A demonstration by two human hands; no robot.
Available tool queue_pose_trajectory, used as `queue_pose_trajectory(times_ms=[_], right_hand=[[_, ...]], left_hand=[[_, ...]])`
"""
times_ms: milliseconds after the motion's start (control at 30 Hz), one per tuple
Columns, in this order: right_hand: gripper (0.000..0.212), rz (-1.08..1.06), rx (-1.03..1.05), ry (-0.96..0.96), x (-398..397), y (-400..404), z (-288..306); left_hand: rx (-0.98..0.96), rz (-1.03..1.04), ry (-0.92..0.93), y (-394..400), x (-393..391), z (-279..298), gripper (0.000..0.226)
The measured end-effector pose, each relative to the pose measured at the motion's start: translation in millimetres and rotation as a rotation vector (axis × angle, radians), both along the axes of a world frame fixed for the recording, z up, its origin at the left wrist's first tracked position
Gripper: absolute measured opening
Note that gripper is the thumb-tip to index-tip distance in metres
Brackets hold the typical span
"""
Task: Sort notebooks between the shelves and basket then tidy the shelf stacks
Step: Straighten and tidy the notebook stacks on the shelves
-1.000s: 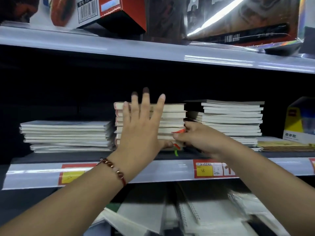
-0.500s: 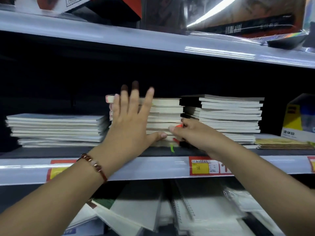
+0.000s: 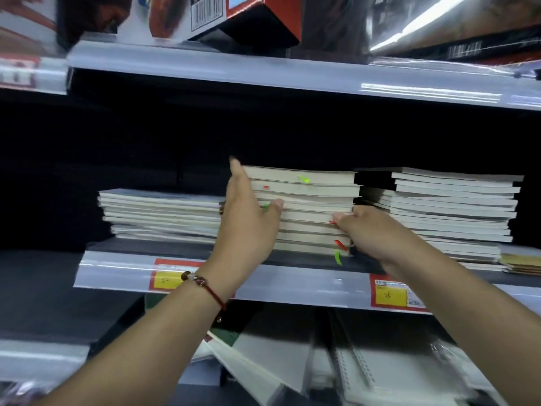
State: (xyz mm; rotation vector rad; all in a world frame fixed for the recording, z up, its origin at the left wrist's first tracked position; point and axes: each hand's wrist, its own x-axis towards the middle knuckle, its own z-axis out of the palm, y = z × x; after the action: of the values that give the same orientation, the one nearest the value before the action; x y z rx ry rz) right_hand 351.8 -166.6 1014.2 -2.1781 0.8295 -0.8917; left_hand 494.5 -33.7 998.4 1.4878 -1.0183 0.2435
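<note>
Head view: two bare hands square up the middle stack of notebooks [image 3: 304, 209] on a shop shelf [image 3: 292, 284].

The left hand [image 3: 248, 218] lies flat against the stack's left side, fingers straight and reaching up past the top book, thumb pressed on the page edges; a red cord bracelet [image 3: 205, 285] with beads circles its wrist. The right hand [image 3: 369, 232] has its fingers curled against the stack's lower right corner, though I cannot tell whether they pinch anything. The books are thick, cream-edged paperbacks with small red and green ribbon tabs poking out. A lower, thinner stack [image 3: 161, 213] sits just beside it on the left, a taller stepped stack [image 3: 445, 209] touching on the right. The shelf's glossy plastic rail carries red-and-yellow price tags [image 3: 390, 294]. Spiral-bound pads [image 3: 360, 373] lean below, blurred; a red and black box [image 3: 243, 16] sits overhead.
</note>
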Motion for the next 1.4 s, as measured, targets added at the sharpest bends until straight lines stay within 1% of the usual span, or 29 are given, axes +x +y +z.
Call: queue_pose_trajectory(times_ms=[67, 100, 200, 233, 300, 400, 500, 567, 600, 667, 767, 833, 900, 1000, 1100, 1200, 1267, 1400], right_hand=[[0.033, -0.013, -0.017, 0.015, -1.6, 3.0, 1.3], [0.033, -0.018, -0.036, 0.026, -2.9, 7.1, 3.0], [0.024, 0.019, -0.044, 0.046, -9.0, 11.4, 4.7], [0.023, 0.029, -0.047, 0.049, -11.9, 13.9, 5.0], [0.030, 0.048, -0.057, 0.039, -19.8, 16.8, 4.8], [0.036, 0.066, -0.111, 0.015, -35.4, 22.9, 6.0], [0.043, 0.033, -0.240, 0.018, -58.4, 26.9, 4.6], [0.038, -0.007, -0.320, -0.016, -77.4, 26.5, 1.6], [0.034, -0.030, -0.333, -0.043, -88.0, 25.3, 0.0], [0.027, -0.078, -0.308, -0.096, -109.6, 21.5, -3.5], [0.024, -0.190, -0.246, -0.206, -139.9, 14.9, -7.3], [0.024, -0.268, -0.152, -0.322, -156.9, 10.3, -6.2], [0.033, -0.310, -0.033, -0.431, -168.9, 4.7, -4.9], [0.047, -0.326, 0.149, -0.589, -181.1, -9.6, 1.1], [0.066, -0.286, 0.261, -0.613, -185.8, -28.7, 11.3], [0.075, -0.251, 0.296, -0.587, -184.1, -49.9, 23.0], [0.076, -0.219, 0.324, -0.573, -182.7, -63.8, 28.0], [0.066, -0.128, 0.311, -0.557, -178.1, -82.6, 27.3]], left_hand=[[0.033, 0.004, -0.015, 3.5, -2.8, 1.0, 0.095], [0.054, 0.008, -0.021, 6.2, -3.7, 0.8, 0.096], [0.139, 0.048, -0.054, 15.7, -7.5, -1.3, 0.096], [0.166, 0.075, -0.079, 19.1, -10.2, -2.7, 0.095], [0.194, 0.135, -0.158, 26.4, -17.1, -6.9, 0.092], [0.157, 0.179, -0.315, 38.4, -26.4, -14.7, 0.081], [0.158, 0.182, -0.478, 49.2, -33.8, -22.9, 0.066], [0.157, 0.139, -0.539, 52.9, -38.1, -26.0, 0.058], [0.147, 0.099, -0.542, 52.9, -40.5, -26.4, 0.056], [0.126, -0.010, -0.459, 50.5, -48.9, -24.9, 0.051], [0.083, -0.228, -0.196, 40.5, -69.0, -14.9, 0.052], [0.072, -0.359, -0.004, 27.5, -84.2, -2.4, 0.053], [0.062, -0.440, 0.136, 13.8, -100.6, 9.2, 0.054], [0.050, -0.510, 0.230, -8.6, -125.5, 22.7, 0.056], [0.080, -0.507, 0.310, -29.2, -144.4, 33.3, 0.068], [0.128, -0.435, 0.347, -51.3, -154.4, 43.3, 0.077], [0.132, -0.386, 0.371, -68.4, -156.6, 46.8, 0.079], [0.092, -0.382, 0.435, -97.2, -161.2, 41.7, 0.080]])
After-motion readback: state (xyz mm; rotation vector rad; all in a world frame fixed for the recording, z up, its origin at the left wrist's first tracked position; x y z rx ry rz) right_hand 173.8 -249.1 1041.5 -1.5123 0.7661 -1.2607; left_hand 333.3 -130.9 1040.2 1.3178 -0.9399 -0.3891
